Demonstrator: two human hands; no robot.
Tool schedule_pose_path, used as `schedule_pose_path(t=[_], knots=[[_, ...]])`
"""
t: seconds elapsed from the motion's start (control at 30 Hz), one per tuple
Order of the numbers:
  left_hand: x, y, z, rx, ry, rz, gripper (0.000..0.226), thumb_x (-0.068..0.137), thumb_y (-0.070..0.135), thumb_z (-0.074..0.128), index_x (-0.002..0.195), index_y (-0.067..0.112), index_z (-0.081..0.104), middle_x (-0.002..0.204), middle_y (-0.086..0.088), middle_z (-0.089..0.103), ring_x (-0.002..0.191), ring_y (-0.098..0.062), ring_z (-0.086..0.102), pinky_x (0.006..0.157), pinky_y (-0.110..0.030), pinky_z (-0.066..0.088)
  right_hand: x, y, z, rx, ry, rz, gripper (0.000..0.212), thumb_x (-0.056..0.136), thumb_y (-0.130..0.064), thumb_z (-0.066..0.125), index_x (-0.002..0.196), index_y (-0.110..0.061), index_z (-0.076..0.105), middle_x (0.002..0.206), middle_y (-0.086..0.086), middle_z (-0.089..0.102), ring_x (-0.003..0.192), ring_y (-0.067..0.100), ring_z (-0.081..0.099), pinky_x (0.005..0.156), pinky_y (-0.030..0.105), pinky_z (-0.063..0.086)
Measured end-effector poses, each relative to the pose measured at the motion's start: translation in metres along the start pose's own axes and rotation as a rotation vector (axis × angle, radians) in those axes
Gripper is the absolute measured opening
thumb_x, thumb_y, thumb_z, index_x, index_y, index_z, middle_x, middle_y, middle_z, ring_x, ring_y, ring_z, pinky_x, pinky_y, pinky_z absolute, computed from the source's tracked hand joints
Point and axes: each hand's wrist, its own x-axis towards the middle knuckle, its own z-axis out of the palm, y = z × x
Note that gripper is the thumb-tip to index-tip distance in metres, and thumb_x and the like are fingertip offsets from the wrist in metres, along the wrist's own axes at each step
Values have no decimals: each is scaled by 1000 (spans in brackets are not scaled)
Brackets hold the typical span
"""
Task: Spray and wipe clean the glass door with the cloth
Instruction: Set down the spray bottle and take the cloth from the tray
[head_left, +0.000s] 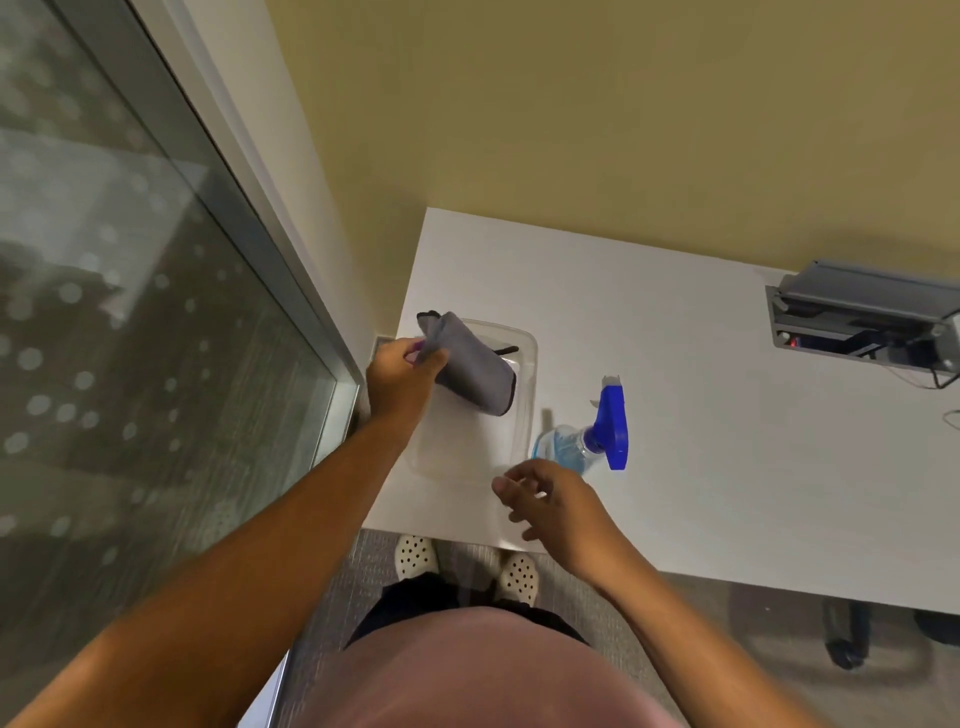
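Note:
My left hand (401, 379) grips a folded grey cloth (475, 370) by one end, and the cloth hangs over a clear plastic tray (524, 415) on the white table (701, 415). A spray bottle (597, 434) with a blue trigger head and pale blue liquid lies on its side just right of the tray. My right hand (558, 506) hovers with fingers spread just below the bottle, not touching it. The glass door (130, 312), with a dotted pattern and a metal frame, fills the left side.
A grey cable box (862, 322) with wires is set into the table at the far right. A yellow wall stands behind the table. My feet in white perforated shoes (415, 556) stand on grey carpet at the table's near edge.

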Motion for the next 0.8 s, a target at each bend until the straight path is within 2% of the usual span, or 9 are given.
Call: schedule_pose_path(t=[0.07, 0.13, 0.23, 0.33, 0.43, 0.53, 0.63, 0.73, 0.8], knots=[[-9, 7, -4, -38, -82, 67, 27, 98, 28, 76, 115, 8, 73, 112, -15, 75, 109, -36, 71, 92, -42, 61, 4, -16, 11, 54, 104, -75, 19, 100, -38, 70, 114, -25, 69, 100, -3, 73, 90, 14, 71, 85, 33, 62], [-19, 16, -14, -25, -152, 172, 36, 97, 33, 75, 123, 8, 72, 113, -9, 74, 108, -30, 72, 87, -29, 59, 6, -33, 15, 116, 211, -161, 15, 99, -27, 72, 114, -30, 67, 102, -4, 72, 90, 12, 68, 79, 20, 55], [-36, 31, -39, -88, -227, 275, 55, 77, 59, 69, 112, 15, 71, 101, 0, 73, 93, -12, 72, 76, -18, 59, 9, -55, 13, 106, 353, -327, 32, 99, -27, 72, 128, -33, 60, 127, -8, 64, 109, 6, 64, 87, 18, 53], [-51, 43, -64, -362, -257, 245, 36, 75, 49, 78, 99, 22, 75, 94, 4, 77, 90, -13, 73, 79, -25, 62, 11, -74, 4, 58, 446, -416, 60, 95, -39, 76, 147, -31, 47, 149, -11, 50, 126, 4, 55, 97, 13, 45], [-67, 50, -84, -613, -304, 202, 27, 83, 36, 81, 104, 18, 80, 97, -2, 80, 95, -17, 75, 80, -26, 61, 14, -94, -5, 79, 273, -399, 84, 87, -62, 70, 158, -34, 35, 159, -13, 42, 137, 4, 47, 106, 19, 40], [-86, 55, -91, -759, -321, 149, 40, 91, 38, 79, 117, 8, 78, 106, -11, 81, 101, -23, 78, 82, -27, 61, 19, -106, -10, 150, -97, -342, 81, 83, -78, 54, 150, -33, 50, 146, -8, 63, 129, 9, 63, 112, 38, 51], [-109, 52, -89, -779, -118, 71, 36, 91, 38, 80, 111, 9, 81, 107, -17, 83, 102, -30, 81, 82, -36, 65, 21, -109, -4, 231, -291, -282, 71, 88, -78, 50, 133, -26, 68, 125, -2, 77, 113, 16, 74, 103, 41, 58], [-131, 41, -83, -577, 157, 24, 37, 93, 39, 80, 112, 7, 77, 106, -19, 81, 104, -39, 78, 96, -58, 63, 20, -102, 6, 157, -237, -317, 55, 95, -75, 46, 115, -31, 72, 105, -19, 79, 97, 9, 76, 85, 21, 59], [-149, 38, -79, -444, 290, -67, 47, 93, 37, 81, 129, 11, 69, 112, -10, 75, 111, -34, 74, 103, -60, 58, 19, -95, 12, 86, -170, -270, 44, 97, -70, 46, 108, -32, 64, 97, -21, 71, 89, 13, 72, 80, 16, 54]])
